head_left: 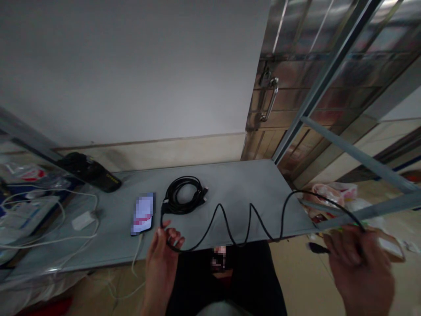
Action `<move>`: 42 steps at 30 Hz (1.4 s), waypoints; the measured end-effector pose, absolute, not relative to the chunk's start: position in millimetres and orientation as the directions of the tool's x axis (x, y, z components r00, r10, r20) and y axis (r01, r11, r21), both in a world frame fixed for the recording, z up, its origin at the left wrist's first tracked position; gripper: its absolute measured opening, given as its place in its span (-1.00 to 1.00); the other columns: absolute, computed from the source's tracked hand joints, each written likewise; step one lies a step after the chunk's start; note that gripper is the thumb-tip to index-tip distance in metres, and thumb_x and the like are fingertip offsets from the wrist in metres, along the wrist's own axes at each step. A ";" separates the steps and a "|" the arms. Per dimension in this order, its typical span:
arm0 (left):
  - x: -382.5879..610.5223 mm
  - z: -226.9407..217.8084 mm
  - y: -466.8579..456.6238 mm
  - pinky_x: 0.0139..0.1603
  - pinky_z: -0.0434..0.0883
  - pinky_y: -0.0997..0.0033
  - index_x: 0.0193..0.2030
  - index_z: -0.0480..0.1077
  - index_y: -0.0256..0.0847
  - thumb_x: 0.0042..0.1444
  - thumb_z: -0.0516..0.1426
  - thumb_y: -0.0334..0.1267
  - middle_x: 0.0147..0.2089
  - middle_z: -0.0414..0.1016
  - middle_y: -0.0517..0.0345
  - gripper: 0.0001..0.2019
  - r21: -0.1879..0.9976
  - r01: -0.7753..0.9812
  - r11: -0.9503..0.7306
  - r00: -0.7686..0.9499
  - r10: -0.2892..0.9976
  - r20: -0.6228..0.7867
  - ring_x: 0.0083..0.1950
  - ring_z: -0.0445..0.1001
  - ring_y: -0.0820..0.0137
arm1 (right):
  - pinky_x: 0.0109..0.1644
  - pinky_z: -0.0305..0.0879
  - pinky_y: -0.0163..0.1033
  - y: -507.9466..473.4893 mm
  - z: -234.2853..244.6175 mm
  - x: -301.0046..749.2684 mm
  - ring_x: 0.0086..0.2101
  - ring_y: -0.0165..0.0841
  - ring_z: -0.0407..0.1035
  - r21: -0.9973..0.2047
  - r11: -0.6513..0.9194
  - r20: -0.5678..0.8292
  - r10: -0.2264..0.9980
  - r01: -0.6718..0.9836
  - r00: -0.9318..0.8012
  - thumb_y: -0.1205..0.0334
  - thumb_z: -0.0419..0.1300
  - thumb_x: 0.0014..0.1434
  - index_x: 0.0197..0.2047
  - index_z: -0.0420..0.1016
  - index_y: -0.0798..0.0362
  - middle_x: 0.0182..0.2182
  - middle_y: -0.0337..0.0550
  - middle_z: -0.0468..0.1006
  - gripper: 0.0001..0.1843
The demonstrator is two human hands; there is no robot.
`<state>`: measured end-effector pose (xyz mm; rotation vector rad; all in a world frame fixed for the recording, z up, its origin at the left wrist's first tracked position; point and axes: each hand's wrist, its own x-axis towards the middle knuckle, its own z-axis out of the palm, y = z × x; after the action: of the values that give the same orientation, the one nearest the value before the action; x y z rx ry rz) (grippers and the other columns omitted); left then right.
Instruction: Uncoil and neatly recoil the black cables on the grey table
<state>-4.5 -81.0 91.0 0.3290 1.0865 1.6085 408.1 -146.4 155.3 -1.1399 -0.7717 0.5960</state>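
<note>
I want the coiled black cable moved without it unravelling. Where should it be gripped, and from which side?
Judging by its pose, grip the coiled black cable across its bundled right side, near the plug ends, coming from above: it lies flat on the table, with open space there.

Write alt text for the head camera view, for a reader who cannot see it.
Two hands stretch a wavy black cable over a grey table: the left hand pinches one end, the right hand holds the other by its plug. A coiled cable and a phone lie behind.
</note>
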 end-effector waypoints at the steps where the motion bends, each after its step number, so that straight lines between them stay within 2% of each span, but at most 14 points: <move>1: 6.7 85.5 -83.1 -0.17 0.65 0.39 0.06 0.67 -0.15 -0.02 0.65 0.07 -0.21 0.57 0.22 -0.41 0.768 -0.637 0.067 -0.327 0.879 -0.348 -0.19 0.58 0.39 | -0.51 0.13 -0.23 -144.2 153.7 389.0 -0.59 -0.40 -0.08 -0.940 0.324 0.205 0.788 -0.107 0.581 -0.18 0.27 0.53 -0.38 0.32 -0.08 -0.63 -0.41 -0.01 -0.49; 4: 30.4 71.9 -89.0 0.03 0.71 0.23 0.13 0.69 -0.17 0.08 0.60 0.09 0.10 0.72 -0.04 -0.43 0.740 -0.654 0.156 -0.259 0.873 -0.413 0.13 0.71 0.17 | -0.43 0.32 -0.20 -147.3 138.7 339.3 -0.55 -0.36 0.20 -0.956 0.257 0.170 0.878 -0.143 0.447 -0.26 0.35 0.47 -0.37 0.48 -0.08 -0.61 -0.33 0.20 -0.49; 6: 37.2 64.3 -91.6 0.21 0.70 0.07 0.20 0.68 -0.16 0.21 0.52 0.08 0.29 0.71 -0.17 -0.48 0.714 -0.665 0.219 -0.183 0.880 -0.439 0.35 0.66 0.02 | -0.41 0.39 -0.16 -154.0 127.9 315.3 -0.57 -0.35 0.26 -0.985 0.152 0.122 0.947 -0.081 0.297 -0.32 0.29 0.49 -0.29 0.64 -0.07 -0.61 -0.29 0.30 -0.48; 9: 35.8 55.8 -93.3 0.33 0.66 -0.05 0.20 0.69 -0.10 0.30 0.44 0.03 0.34 0.70 -0.19 -0.58 0.653 -0.679 0.336 -0.017 0.882 -0.472 0.42 0.63 -0.06 | -0.37 0.46 -0.15 -159.2 123.4 292.5 -0.62 -0.34 0.28 -0.993 0.096 0.100 0.993 0.073 0.055 -0.31 0.24 0.53 -0.12 0.78 -0.06 -0.63 -0.28 0.36 -0.48; 14: 24.8 56.7 -94.3 0.26 0.70 -0.11 0.13 0.72 -0.07 0.30 0.41 -0.01 0.20 0.77 -0.19 -0.67 0.583 -0.668 0.462 0.147 0.851 -0.505 0.30 0.72 -0.12 | 0.01 0.59 -0.09 -140.2 135.4 279.8 -0.30 -0.23 0.54 -0.917 0.237 0.187 0.966 0.322 -0.178 -0.10 0.21 0.60 -0.02 0.81 -0.14 -0.41 -0.16 0.61 -0.63; 18: 28.7 70.9 -94.4 0.20 0.71 -0.09 0.13 0.73 -0.08 0.28 0.43 -0.03 0.17 0.77 -0.16 -0.66 0.599 -0.623 0.502 0.185 0.839 -0.511 0.24 0.74 -0.10 | 0.33 0.48 0.06 -122.4 128.4 281.4 0.00 -0.17 0.59 -0.834 0.302 0.189 0.943 0.462 -0.274 0.05 0.21 0.62 0.01 0.77 -0.16 -0.08 -0.08 0.71 -0.73; 21: 40.1 79.5 -93.2 0.13 0.71 -0.11 0.06 0.75 -0.02 0.28 0.42 0.06 0.17 0.76 -0.14 -0.68 0.643 -0.589 0.491 0.208 0.860 -0.466 0.25 0.72 -0.15 | 0.50 0.34 0.12 -117.3 111.6 277.3 0.10 -0.16 0.59 -0.809 0.322 0.192 0.935 0.491 -0.297 0.13 0.24 0.61 0.04 0.75 -0.15 0.02 -0.10 0.72 -0.79; 24: 52.2 84.5 -91.0 0.12 0.68 -0.06 0.02 0.74 -0.02 0.27 0.42 0.06 0.10 0.77 -0.12 -0.70 0.630 -0.594 0.500 0.234 0.857 -0.459 0.18 0.73 -0.10 | 0.49 0.35 0.05 -117.1 91.4 264.8 0.07 -0.20 0.60 -0.815 0.309 0.136 0.924 0.489 -0.357 0.18 0.22 0.63 -0.05 0.71 -0.11 -0.03 -0.15 0.72 -0.78; 27: 60.7 91.8 -87.8 0.11 0.65 0.08 0.08 0.72 -0.09 0.28 0.44 0.00 -0.11 0.68 0.02 -0.67 0.552 -0.671 0.494 0.260 0.855 -0.450 -0.10 0.69 0.18 | 0.40 0.42 -0.02 -119.2 73.4 251.3 0.04 -0.22 0.61 -0.823 0.294 0.089 0.912 0.485 -0.402 0.23 0.17 0.64 -0.10 0.64 -0.06 -0.07 -0.17 0.72 -0.75; 30: 64.1 103.4 -83.6 -0.02 0.60 0.25 0.16 0.67 -0.21 0.32 0.45 -0.10 -0.34 0.33 0.29 -0.64 0.507 -0.720 0.474 0.303 0.872 -0.384 -0.39 0.35 0.49 | 0.50 0.33 0.01 -121.6 63.2 244.7 -0.02 -0.25 0.62 -0.836 0.280 0.081 0.913 0.472 -0.399 0.28 0.13 0.65 -0.11 0.60 -0.05 -0.13 -0.19 0.71 -0.73; 35: 55.4 119.8 -74.7 -0.38 0.31 0.49 0.06 0.68 -0.31 0.35 0.44 -0.09 -0.44 -0.09 0.44 -0.68 0.509 -0.699 0.502 0.382 0.864 -0.327 -0.50 -0.09 0.56 | 0.41 0.35 -0.02 -115.9 71.8 244.2 0.04 -0.24 0.58 -0.803 0.350 0.111 0.883 0.483 -0.456 0.20 0.22 0.63 -0.05 0.62 -0.02 -0.08 -0.16 0.72 -0.82; 37: 47.3 123.6 -70.2 -0.44 0.21 0.50 0.03 0.68 -0.31 0.35 0.44 -0.01 -0.48 -0.13 0.48 -0.64 0.556 -0.663 0.501 0.387 0.865 -0.318 -0.50 -0.19 0.57 | 0.43 0.30 0.01 -106.4 78.9 243.3 0.03 -0.23 0.58 -0.758 0.419 0.137 0.851 0.500 -0.507 0.06 0.29 0.60 -0.05 0.65 -0.04 -0.11 -0.19 0.73 -0.80; 40: 32.7 125.5 -58.7 -0.46 0.16 0.50 0.05 0.67 -0.29 0.31 0.47 0.06 -0.50 -0.13 0.51 -0.57 0.708 -0.563 0.426 0.318 0.903 -0.290 -0.52 -0.17 0.58 | 0.46 0.26 0.08 -80.7 83.7 239.0 0.02 -0.17 0.59 -0.639 0.541 0.211 0.807 0.547 -0.552 -0.21 0.51 0.36 -0.06 0.68 -0.02 -0.15 -0.18 0.72 -0.57; 42: 21.4 123.1 -45.7 -0.41 0.25 0.45 0.09 0.66 -0.27 0.28 0.49 0.07 -0.52 -0.06 0.51 -0.54 0.813 -0.477 0.334 0.231 0.940 -0.251 -0.53 -0.04 0.56 | 0.47 0.26 0.10 -56.2 82.1 234.2 0.02 -0.14 0.59 -0.504 0.621 0.258 0.772 0.600 -0.581 -0.14 0.57 0.31 -0.07 0.69 0.02 -0.15 -0.14 0.71 -0.59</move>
<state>21.4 -45.7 123.1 0.6721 0.8391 1.0822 234.2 -56.2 82.1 -1.0837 -2.3906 0.5067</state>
